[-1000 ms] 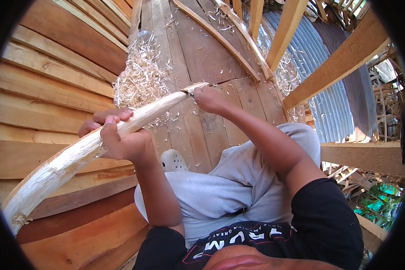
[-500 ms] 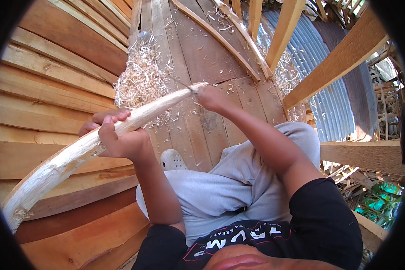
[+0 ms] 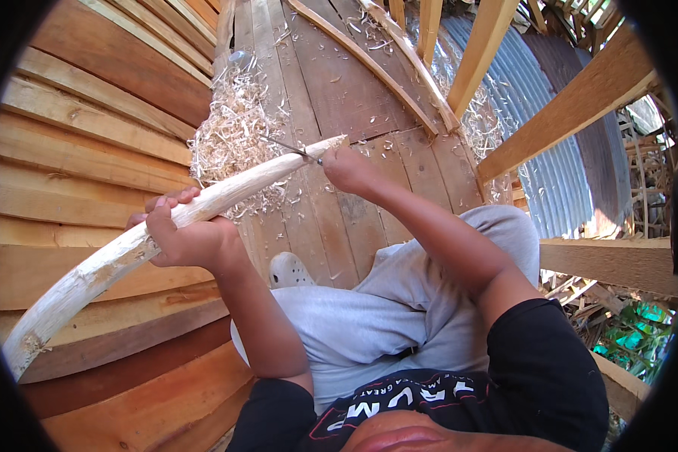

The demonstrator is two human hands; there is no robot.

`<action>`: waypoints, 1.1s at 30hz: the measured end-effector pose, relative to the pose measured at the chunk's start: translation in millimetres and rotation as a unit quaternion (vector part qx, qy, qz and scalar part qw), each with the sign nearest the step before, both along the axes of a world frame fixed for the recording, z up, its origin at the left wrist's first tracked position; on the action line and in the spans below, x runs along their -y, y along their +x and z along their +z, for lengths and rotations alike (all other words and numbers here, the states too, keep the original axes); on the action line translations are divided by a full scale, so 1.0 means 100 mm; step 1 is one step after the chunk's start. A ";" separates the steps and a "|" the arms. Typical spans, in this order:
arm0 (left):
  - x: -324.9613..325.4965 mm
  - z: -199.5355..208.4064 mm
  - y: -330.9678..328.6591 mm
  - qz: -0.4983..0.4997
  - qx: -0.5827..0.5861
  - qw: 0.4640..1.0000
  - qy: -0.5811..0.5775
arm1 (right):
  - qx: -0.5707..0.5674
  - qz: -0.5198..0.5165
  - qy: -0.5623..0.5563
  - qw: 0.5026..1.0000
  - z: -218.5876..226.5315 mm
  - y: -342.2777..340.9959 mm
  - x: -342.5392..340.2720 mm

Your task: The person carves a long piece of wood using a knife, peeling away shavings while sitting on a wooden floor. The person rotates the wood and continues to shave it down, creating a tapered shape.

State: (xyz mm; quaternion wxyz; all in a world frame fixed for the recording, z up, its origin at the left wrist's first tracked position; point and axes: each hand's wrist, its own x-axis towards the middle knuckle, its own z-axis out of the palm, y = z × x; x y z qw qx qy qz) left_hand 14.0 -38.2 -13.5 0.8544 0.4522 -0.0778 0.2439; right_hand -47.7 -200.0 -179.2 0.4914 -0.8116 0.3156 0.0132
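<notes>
A long, curved, peeled wooden pole (image 3: 98, 270) slants across from the lower left up to the middle. My left hand (image 3: 188, 237) wraps round it partway along, thumb on the near side and fingertips over the top. Close to the pole's far right end, my right hand (image 3: 346, 170) is closed round a knife (image 3: 297, 151). The knife's thin dark blade lies across the upper face of the pole and points to the upper left. Its handle is mostly hidden in my fist.
Curly wood shavings (image 3: 237, 124) lie heaped on the plank floor (image 3: 346, 90) beside a plank wall (image 3: 90, 128) at left. Two long wood strips (image 3: 369, 64) rest at the back. Wooden posts (image 3: 478, 56) and corrugated metal sheets (image 3: 535, 128) stand right. A pale clog (image 3: 288, 270) is below the pole.
The knife has slid back along the pole from its tip, and its blade now shows more clearly. My left hand and the pole have shifted slightly left.
</notes>
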 end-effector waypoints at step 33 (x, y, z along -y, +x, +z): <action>-0.44 -0.01 0.17 -0.285 0.092 0.951 0.082 | 0.118 0.059 0.056 0.990 0.08 -0.12 0.19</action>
